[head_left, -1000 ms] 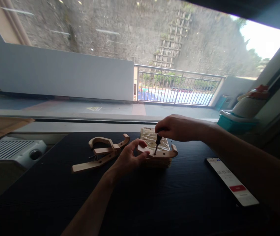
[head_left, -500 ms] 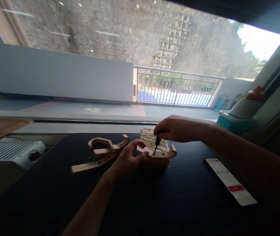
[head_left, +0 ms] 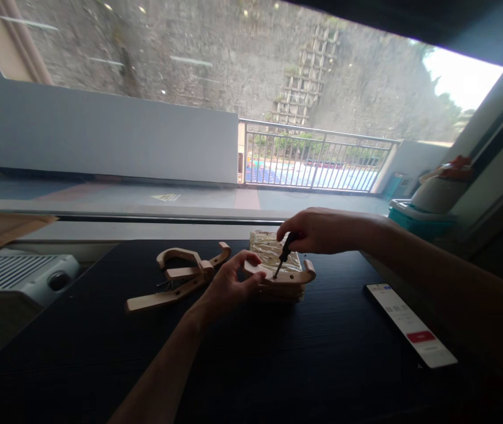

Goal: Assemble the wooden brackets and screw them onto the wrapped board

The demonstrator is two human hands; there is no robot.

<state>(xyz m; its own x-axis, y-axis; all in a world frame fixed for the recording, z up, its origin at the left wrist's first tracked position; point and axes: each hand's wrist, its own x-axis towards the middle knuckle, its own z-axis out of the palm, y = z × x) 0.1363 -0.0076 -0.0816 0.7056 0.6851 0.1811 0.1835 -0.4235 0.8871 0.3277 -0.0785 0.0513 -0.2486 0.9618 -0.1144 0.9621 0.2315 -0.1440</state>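
Observation:
My left hand (head_left: 238, 277) pinches the left end of a light wooden hook piece (head_left: 294, 278), which lies across the near top edge of a block wrapped in clear film (head_left: 264, 241). My right hand (head_left: 302, 231) is closed around the dark handle of a screwdriver (head_left: 284, 254). Its shaft leans, with the tip down at a hole in the wooden hook piece, just right of my left fingers. Left of my left hand lie several curved and straight wooden parts (head_left: 185, 273), joined or crossing one another, with thin dark screws by them.
A phone (head_left: 410, 324) with a lit timer screen lies at the right of the black table (head_left: 251, 371). Beyond the table's left edge stands a white slatted appliance (head_left: 26, 277), with brown cardboard (head_left: 8, 229) above it. A teal box (head_left: 419, 219) stands behind at the right, past the table.
The screwdriver handle has tipped a little to the right, its tip staying at the same hole. My left hand and the wooden hook piece hold their place; the whole view has shifted slightly.

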